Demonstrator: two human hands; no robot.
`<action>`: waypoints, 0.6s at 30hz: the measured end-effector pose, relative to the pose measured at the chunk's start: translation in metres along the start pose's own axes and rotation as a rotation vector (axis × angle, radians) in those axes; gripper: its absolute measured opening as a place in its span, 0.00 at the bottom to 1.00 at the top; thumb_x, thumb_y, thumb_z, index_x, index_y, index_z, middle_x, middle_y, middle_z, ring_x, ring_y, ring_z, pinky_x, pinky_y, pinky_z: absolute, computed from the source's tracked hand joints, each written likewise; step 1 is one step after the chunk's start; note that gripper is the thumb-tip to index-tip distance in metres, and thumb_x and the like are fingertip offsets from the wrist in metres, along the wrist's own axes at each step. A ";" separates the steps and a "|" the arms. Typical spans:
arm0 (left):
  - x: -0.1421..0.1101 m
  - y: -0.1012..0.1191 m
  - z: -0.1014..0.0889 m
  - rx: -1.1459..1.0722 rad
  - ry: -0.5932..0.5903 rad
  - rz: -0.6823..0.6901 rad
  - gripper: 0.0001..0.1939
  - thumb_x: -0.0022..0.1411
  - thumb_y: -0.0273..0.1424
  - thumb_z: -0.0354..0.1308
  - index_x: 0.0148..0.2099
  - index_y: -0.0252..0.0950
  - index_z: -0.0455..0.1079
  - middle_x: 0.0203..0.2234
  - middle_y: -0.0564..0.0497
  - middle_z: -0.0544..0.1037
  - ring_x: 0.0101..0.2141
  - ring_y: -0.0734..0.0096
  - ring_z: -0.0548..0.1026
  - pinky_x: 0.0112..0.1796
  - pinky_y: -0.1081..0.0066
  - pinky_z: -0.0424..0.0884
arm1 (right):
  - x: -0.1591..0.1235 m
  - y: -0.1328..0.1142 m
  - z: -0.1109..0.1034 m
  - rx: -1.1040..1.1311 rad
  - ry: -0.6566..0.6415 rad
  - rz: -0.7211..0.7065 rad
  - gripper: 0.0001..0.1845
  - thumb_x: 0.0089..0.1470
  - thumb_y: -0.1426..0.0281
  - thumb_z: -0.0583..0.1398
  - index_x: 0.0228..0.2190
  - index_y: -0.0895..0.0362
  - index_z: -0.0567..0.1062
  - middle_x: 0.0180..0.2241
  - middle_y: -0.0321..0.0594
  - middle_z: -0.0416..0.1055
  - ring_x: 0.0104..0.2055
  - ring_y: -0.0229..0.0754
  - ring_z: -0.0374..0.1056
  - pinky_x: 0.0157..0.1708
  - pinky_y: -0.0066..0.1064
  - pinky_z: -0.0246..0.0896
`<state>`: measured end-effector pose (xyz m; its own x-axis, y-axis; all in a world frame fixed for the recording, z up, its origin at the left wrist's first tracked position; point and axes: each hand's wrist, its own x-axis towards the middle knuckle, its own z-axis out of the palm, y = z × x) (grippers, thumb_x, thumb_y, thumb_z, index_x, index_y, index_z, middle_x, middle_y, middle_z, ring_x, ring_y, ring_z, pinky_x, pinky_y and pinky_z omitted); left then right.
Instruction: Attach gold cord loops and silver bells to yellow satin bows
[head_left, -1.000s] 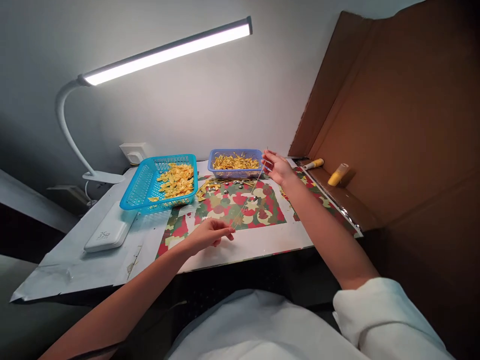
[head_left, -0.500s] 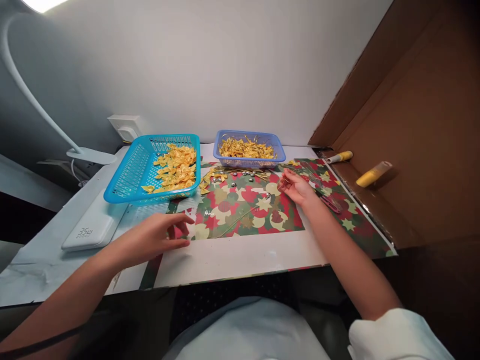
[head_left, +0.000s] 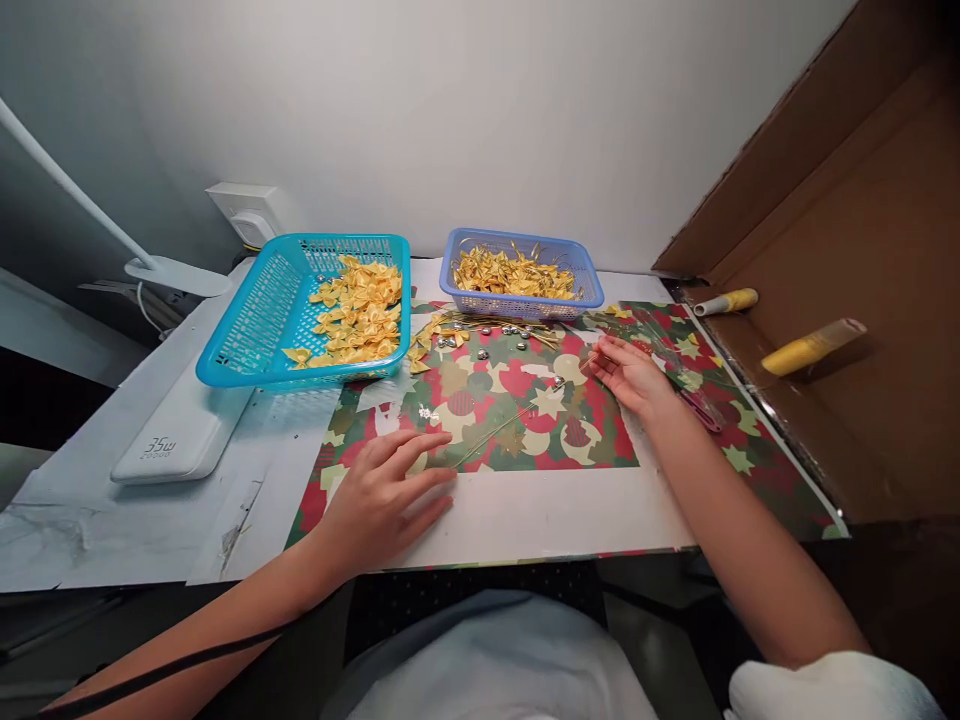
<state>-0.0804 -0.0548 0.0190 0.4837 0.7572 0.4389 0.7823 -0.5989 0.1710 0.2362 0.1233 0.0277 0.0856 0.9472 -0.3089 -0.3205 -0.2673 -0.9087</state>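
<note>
On the patterned sheet [head_left: 480, 385], a thin gold cord [head_left: 495, 432] lies slantwise. My left hand [head_left: 390, 490] is palm down at its near end, fingers stretched and apart; whether they touch the cord cannot be made out. Close to the cord's far end rests a small silver bell [head_left: 558, 382]. Just right of that bell, my right hand [head_left: 628, 375] is raised with fingertips pinched together on a thin gold strand, mostly hidden by the fingers. Several more silver bells [head_left: 482, 354] and loose gold bows [head_left: 420, 356] lie farther back.
A turquoise basket [head_left: 300, 380] of gold bows stands back left, partly over a white power bank [head_left: 169, 445]. Behind the bells is a blue-violet basket [head_left: 517, 300] with corded bows. Pink-handled scissors [head_left: 701, 410] lie beside my right forearm; a cardboard wall [head_left: 810, 270] bounds the right.
My left hand has moved right to the cord's near end, its fingers now straighter. My right hand stays beside the bell, still pinched. The whole view has shifted slightly.
</note>
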 end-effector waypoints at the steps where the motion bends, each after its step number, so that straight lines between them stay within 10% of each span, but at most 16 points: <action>1: -0.002 -0.001 -0.001 0.033 -0.007 0.023 0.08 0.62 0.31 0.58 0.44 0.42 0.76 0.52 0.46 0.75 0.48 0.55 0.71 0.48 0.57 0.65 | -0.001 0.000 0.000 0.001 -0.006 0.002 0.09 0.48 0.78 0.67 0.25 0.56 0.72 0.22 0.30 0.73 0.23 0.29 0.70 0.27 0.21 0.69; 12: -0.022 -0.027 -0.016 0.147 -0.141 0.104 0.22 0.61 0.38 0.58 0.57 0.45 0.69 0.59 0.45 0.69 0.53 0.49 0.68 0.51 0.54 0.60 | -0.002 0.003 0.000 0.023 -0.015 0.003 0.08 0.51 0.77 0.65 0.24 0.57 0.72 0.22 0.31 0.72 0.24 0.29 0.68 0.28 0.21 0.70; 18: -0.006 -0.022 -0.014 -0.057 -0.169 -0.118 0.06 0.60 0.35 0.59 0.39 0.42 0.74 0.54 0.48 0.73 0.54 0.53 0.65 0.53 0.54 0.60 | -0.002 0.005 0.000 0.029 -0.027 -0.015 0.08 0.50 0.75 0.66 0.24 0.55 0.72 0.22 0.30 0.71 0.24 0.30 0.68 0.28 0.22 0.70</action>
<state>-0.1055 -0.0496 0.0251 0.4531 0.8528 0.2596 0.8162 -0.5140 0.2640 0.2345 0.1200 0.0237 0.0649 0.9556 -0.2876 -0.3471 -0.2486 -0.9043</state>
